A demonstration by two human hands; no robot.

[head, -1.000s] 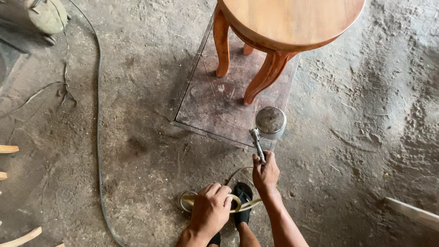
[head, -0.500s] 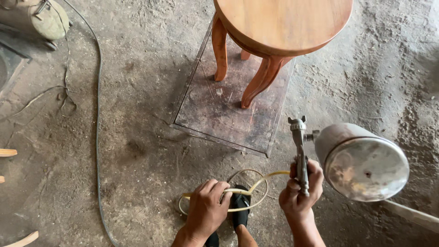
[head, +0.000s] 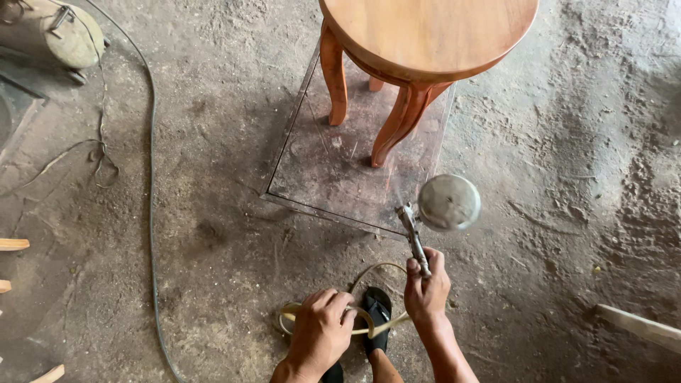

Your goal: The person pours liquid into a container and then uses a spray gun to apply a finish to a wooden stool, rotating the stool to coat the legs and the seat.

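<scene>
My right hand is closed tight around the handle of a spray gun. The gun sticks up out of my fist, and its round metal cup is at the top — just over the near edge of a flat, dusty board on the ground. My left hand is curled around a loop of yellowish hose, with my fingers wrapped over it. My foot in a black sandal is right between my two hands. A wooden stool with a round top stands on the board, a little way past the gun. A long dark cable runs along the dirty floor — far off to my left.
</scene>
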